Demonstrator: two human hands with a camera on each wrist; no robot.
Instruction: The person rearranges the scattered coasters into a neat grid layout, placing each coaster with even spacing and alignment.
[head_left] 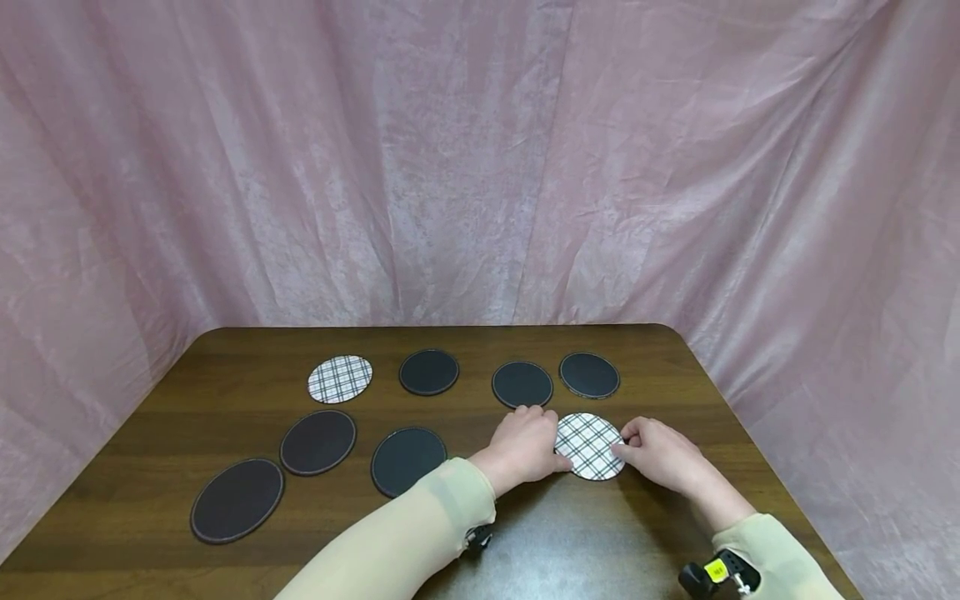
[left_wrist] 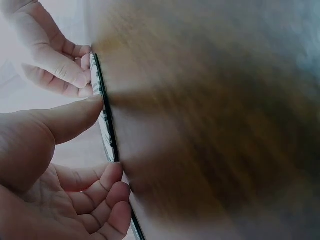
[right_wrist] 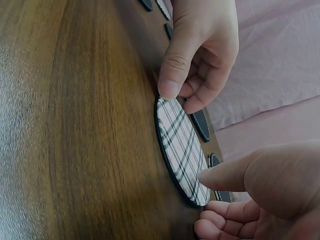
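A round plaid coaster (head_left: 588, 447), white crossed by dark lines with a dark rim, is between both hands near the right of the table. My left hand (head_left: 525, 443) holds its left edge, thumb on the near side and fingers on the far side. At the opposite edge my right hand (head_left: 660, 452) pinches it, thumb over the plaid face and fingers curled at the rim. Seen from the right wrist, the coaster (right_wrist: 182, 150) lies close over the wood, plaid face up. In the left wrist view the coaster (left_wrist: 109, 131) shows nearly edge-on.
Behind the hands are two dark round coasters, one (head_left: 522, 385) near the left fingers and another (head_left: 589, 375) farther right. Several more dark coasters (head_left: 408, 461) and a second plaid one (head_left: 340, 379) lie leftward on the brown wooden table (head_left: 480, 340). A pink curtain (head_left: 465, 167) hangs behind.
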